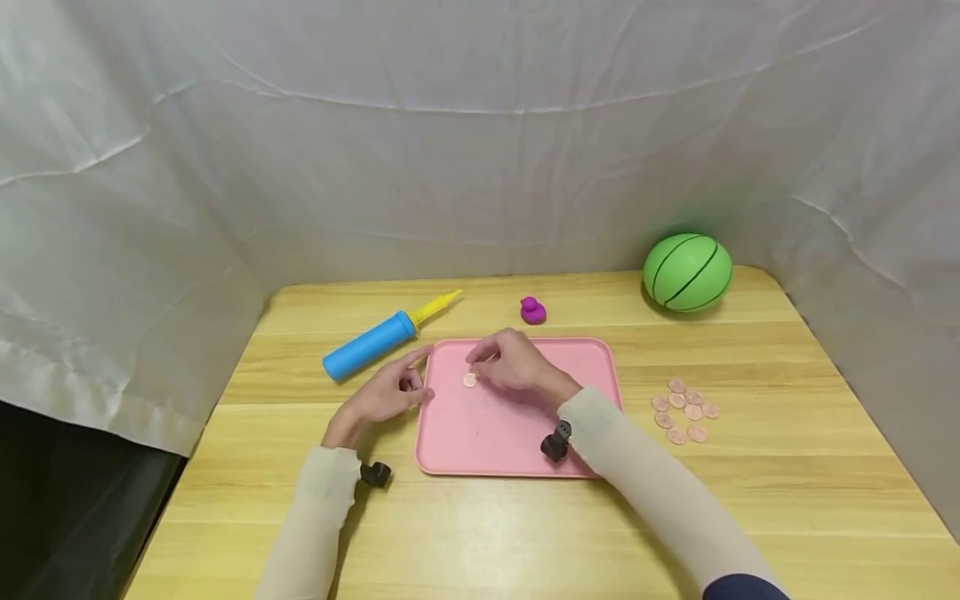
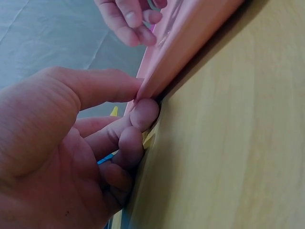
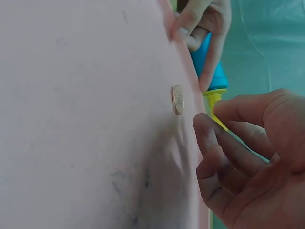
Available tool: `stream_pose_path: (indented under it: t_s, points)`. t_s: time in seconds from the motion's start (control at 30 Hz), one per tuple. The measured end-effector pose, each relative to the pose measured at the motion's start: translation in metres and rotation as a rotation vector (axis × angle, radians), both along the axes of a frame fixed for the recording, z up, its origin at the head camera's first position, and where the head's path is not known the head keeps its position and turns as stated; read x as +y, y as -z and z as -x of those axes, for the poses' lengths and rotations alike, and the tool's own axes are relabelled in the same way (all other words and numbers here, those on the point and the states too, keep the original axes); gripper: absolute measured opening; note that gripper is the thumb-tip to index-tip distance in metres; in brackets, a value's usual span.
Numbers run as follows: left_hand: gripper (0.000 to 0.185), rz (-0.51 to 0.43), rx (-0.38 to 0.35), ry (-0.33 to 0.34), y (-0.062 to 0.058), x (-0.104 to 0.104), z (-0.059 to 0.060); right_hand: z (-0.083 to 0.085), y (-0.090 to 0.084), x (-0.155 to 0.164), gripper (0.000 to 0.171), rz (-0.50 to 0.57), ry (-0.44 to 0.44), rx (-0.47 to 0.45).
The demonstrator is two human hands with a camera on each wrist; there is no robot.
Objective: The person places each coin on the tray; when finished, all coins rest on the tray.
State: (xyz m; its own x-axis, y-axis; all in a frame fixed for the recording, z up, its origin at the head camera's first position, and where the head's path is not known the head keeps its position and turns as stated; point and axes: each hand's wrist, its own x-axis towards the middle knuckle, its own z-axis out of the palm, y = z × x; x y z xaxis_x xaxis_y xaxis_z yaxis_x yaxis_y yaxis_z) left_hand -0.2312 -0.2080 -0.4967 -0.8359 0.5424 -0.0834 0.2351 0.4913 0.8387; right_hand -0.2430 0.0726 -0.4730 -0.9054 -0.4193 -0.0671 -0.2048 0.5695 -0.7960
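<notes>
A copper-coloured coin [image 1: 469,380] lies flat on the pink tray [image 1: 480,442], near its left side. Just above it in the head view is my right hand [image 1: 510,360], its fingers loosely bent. The right wrist view shows those fingertips apart from the coin [image 3: 177,100], with nothing visible between them. My left hand [image 1: 386,392] is at the tray's left edge. Seen from the left wrist, its thumb presses on the tray's rim [image 2: 157,81] and the bent fingers lie against the rim's underside, pinching it.
Several more coins [image 1: 677,400] lie loose on the wooden table [image 1: 780,500], right of the tray. Behind the tray are a blue pump [image 1: 371,344] with a yellow nozzle, a purple toy duck [image 1: 532,312] and a green ball [image 1: 687,272]. Grey cloth [image 1: 480,167] hangs around the table.
</notes>
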Motion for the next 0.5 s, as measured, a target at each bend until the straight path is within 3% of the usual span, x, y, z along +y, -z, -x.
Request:
stream_pose_path:
  t_s: [0.23,0.5]
  points:
    - [0.079,0.019,0.004,-0.010,0.000,-0.001,0.000,-0.003,-0.010,0.007,0.022,0.065,0.010,-0.005]
    - [0.080,0.024,-0.002,-0.004,-0.001,0.000,-0.001,-0.009,-0.022,0.024,0.021,0.043,0.078,0.033]
